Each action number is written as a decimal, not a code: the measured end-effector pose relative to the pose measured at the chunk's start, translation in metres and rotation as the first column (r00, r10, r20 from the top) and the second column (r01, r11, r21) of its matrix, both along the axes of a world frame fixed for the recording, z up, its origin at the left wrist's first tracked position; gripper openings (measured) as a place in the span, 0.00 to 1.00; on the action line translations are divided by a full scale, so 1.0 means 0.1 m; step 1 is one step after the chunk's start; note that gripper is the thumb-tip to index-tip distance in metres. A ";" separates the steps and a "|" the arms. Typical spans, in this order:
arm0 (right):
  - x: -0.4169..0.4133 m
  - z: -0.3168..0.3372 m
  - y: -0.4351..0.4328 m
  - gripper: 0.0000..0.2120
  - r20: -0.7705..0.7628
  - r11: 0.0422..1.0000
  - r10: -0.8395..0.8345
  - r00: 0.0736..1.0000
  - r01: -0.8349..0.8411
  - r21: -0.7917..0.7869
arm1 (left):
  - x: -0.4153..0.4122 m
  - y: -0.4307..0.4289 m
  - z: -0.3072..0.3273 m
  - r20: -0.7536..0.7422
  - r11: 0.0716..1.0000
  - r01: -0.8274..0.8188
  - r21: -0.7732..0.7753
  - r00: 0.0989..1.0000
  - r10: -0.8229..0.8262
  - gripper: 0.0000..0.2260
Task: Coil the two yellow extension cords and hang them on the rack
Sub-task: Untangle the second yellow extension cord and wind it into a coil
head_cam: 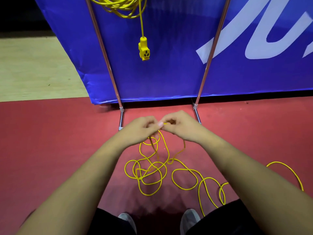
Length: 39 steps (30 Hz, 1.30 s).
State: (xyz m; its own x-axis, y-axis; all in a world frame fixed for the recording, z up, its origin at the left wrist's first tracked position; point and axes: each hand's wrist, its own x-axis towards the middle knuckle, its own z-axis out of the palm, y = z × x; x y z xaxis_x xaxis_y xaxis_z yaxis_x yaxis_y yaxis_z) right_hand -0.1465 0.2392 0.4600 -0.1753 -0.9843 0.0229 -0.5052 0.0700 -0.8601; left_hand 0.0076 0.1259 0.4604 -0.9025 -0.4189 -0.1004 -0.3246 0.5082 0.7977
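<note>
1. Nearest my feet, the second cord (160, 167) sprawls in loose, tangled loops on the red floor (50, 141); none of it looks coiled yet.
2. Above it, my left hand (142, 128) and right hand (179, 124) are both curled, pinching a stretch of this cord between them.
3. Farthest off, the first cord (118, 7) hangs coiled on the rack (105, 53) with its socket end (144, 50) dangling. I judge the job about half done.

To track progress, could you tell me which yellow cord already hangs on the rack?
The coiled cord at the top, its socket dangling; the loose cord sprawls on the floor.
</note>
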 end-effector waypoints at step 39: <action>-0.11 -0.12 0.12 0.06 -0.098 0.979 -0.001 0.995 0.021 0.202 | 0.14 -0.17 0.00 -0.126 0.961 -0.199 -0.189 0.976 0.177 0.18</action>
State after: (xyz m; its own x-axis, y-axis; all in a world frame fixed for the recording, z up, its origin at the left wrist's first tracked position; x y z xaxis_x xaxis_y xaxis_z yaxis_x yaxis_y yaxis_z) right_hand -0.1578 0.2510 0.4479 -0.1927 -0.9682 -0.1595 -0.5836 0.2438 -0.7746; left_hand 0.0219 0.1089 0.4599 -0.8063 -0.5838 0.0955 -0.3480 0.5987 0.7215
